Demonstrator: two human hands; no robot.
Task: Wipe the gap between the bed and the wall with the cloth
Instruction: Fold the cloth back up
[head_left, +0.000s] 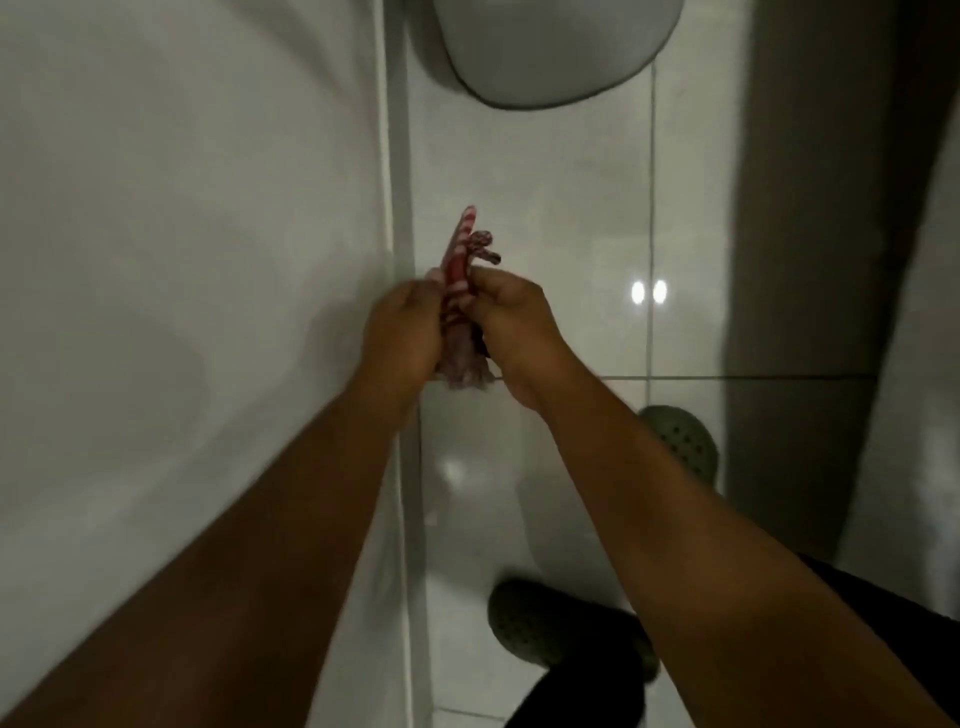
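A red-and-white striped cloth (461, 270) is bunched up between both hands, one end sticking up above them and a frayed end hanging below. My left hand (402, 332) grips it from the left and my right hand (514, 327) from the right. They are held over the narrow strip of glossy white floor tiles (545, 208), right beside the white wall (182, 234) on the left. The grey side of the bed (800, 260) runs along the right. The baseboard (397, 156) marks the foot of the wall.
A white rounded object (550, 47) sits on the floor at the far end of the gap. My two feet in green perforated clogs (680, 441) (540, 623) stand on the tiles below my arms. Ceiling lights reflect on the tiles.
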